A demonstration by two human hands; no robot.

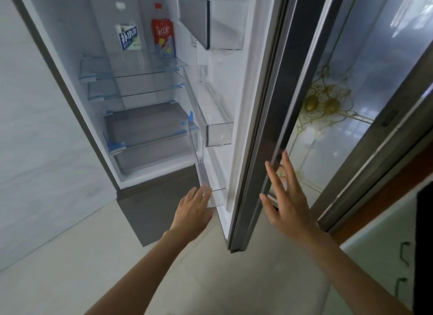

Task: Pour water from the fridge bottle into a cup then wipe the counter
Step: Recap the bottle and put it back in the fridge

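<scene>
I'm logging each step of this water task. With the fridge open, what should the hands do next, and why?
Probably reach the left hand up to the white-labelled bottle on the top glass shelf: the fridge door stands open, and both hands, including the right hand, are empty.

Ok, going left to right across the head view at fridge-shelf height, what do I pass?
Clear bottle with blue-and-white label → bottle with red label and red cap → clear plastic door bin → dark open fridge door edge → glass sliding door.
</scene>
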